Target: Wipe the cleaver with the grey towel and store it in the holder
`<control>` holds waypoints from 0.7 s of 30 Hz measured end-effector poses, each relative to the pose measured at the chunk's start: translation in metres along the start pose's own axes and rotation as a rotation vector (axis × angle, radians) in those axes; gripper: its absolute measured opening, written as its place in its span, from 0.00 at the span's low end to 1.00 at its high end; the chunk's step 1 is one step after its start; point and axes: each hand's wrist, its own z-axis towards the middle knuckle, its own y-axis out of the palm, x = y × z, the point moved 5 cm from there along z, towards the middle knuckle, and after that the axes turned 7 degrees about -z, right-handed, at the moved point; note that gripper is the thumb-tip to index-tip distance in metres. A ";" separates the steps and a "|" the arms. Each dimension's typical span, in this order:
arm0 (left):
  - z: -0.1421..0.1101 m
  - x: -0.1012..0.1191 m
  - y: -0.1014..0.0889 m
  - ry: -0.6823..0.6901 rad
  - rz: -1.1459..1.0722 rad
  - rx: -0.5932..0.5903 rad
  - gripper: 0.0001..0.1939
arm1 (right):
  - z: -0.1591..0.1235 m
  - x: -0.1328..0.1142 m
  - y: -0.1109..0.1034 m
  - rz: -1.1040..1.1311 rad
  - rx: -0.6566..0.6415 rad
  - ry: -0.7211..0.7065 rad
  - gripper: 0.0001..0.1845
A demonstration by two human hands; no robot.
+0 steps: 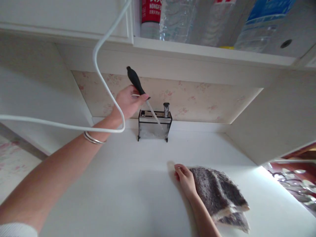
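Note:
In the upper middle, my left hand (128, 101) is closed around a dropper with a black bulb (134, 80) and a thin pale tube (153, 112). The tool slants down to the right, and its tube reaches into or in front of a small clear tank (154, 130) with a black frame; I cannot tell which. A short patterned cylinder with a dark cap (166, 110) stands on the tank's top right. Lower down, my right hand (186, 180) rests on the white surface with its fingers curled, nothing visible in them. Beside it lies a folded grey-brown fluffy cloth (217, 191).
A white cable (106, 84) hangs across the view in front of my left forearm. Overhead, a white shelf (209, 52) holds several plastic bottles (176, 19). Side panels and a flowered back wall (197, 98) enclose the white counter (123, 184).

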 end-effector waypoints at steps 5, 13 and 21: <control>0.040 -0.027 -0.013 0.010 0.027 0.282 0.15 | -0.002 0.003 0.000 -0.038 0.020 -0.041 0.24; 0.055 -0.051 0.007 0.004 0.086 0.318 0.15 | 0.002 0.005 -0.001 -0.027 0.009 -0.031 0.23; 0.075 -0.059 0.019 0.007 0.096 0.288 0.14 | 0.004 0.003 -0.001 -0.069 0.018 -0.048 0.22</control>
